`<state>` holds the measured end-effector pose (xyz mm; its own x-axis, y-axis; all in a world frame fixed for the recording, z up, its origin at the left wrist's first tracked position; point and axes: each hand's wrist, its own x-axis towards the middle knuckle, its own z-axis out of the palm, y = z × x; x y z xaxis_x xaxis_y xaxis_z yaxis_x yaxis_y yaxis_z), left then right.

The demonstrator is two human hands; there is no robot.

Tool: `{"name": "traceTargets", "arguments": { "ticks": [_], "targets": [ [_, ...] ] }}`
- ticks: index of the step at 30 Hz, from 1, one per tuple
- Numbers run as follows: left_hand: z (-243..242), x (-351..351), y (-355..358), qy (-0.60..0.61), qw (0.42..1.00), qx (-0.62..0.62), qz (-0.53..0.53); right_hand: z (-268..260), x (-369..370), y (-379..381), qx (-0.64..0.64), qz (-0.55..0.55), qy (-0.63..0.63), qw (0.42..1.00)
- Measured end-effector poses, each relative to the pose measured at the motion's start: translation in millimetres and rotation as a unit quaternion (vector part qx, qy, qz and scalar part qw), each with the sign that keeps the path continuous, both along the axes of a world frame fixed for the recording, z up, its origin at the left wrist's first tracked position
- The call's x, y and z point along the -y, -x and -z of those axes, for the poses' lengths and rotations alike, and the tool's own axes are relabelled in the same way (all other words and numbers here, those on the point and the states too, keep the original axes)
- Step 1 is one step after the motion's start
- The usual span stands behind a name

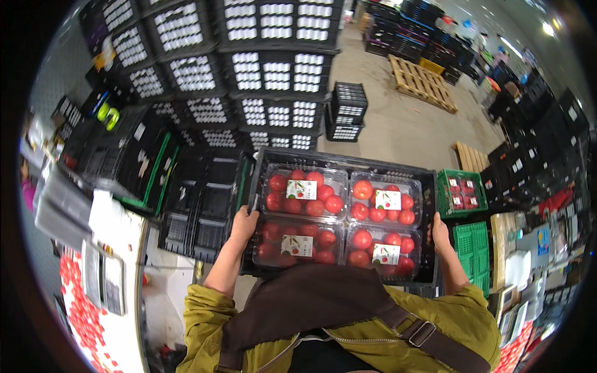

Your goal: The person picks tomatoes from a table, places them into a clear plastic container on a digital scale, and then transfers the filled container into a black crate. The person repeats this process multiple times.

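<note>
A black plastic crate [350, 160] is held level in front of my body by its two short ends. My left hand [244, 224] grips the left end, with the thumb over the rim. On the opposite end my right hand [439, 232] has hold of the side wall, its fingers showing through the handle opening. Inside lie clear plastic punnets of red tomatoes, two at the back, a left one [325, 192] and a right one [362, 189], and two nearer me, a left one [326, 238] and a right one [361, 238]. Each lid bears a printed label.
Tall stacks of black crates [280, 51] rise ahead. Flattened black crates [200, 200] stand left. A green crate [440, 193] with packed punnets and green crates [471, 252] are right. Scales [112, 284] sit by loose tomatoes [79, 298]. A wooden pallet [422, 84] lies beyond; people are far right.
</note>
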<state>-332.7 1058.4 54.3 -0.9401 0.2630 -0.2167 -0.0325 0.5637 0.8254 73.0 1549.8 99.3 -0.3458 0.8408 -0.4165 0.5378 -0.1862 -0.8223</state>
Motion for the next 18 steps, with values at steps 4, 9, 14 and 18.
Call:
{"name": "traceTargets", "arguments": {
  "ticks": [4,9,14,18],
  "targets": [
    [-16.8,-150.3,-0.7,0.019,0.993,-0.018,0.116,20.6,-51.0,-82.0,0.021,0.168,-0.003,0.986],
    [-15.7,-327.4,-6.9,-0.028,0.972,-0.085,0.216,21.6,-136.9,-139.4,-0.02,0.234,0.006,0.972],
    [-6.2,-448.3,-6.2,-0.035,0.965,-0.063,0.251,16.5,-207.6,-160.4,-0.037,0.261,-0.014,0.965],
    [10.5,-537.4,15.6,-0.01,0.958,-0.047,0.284,36.2,-254.3,-152.0,-0.008,0.322,0.007,0.947]
  ]
}}
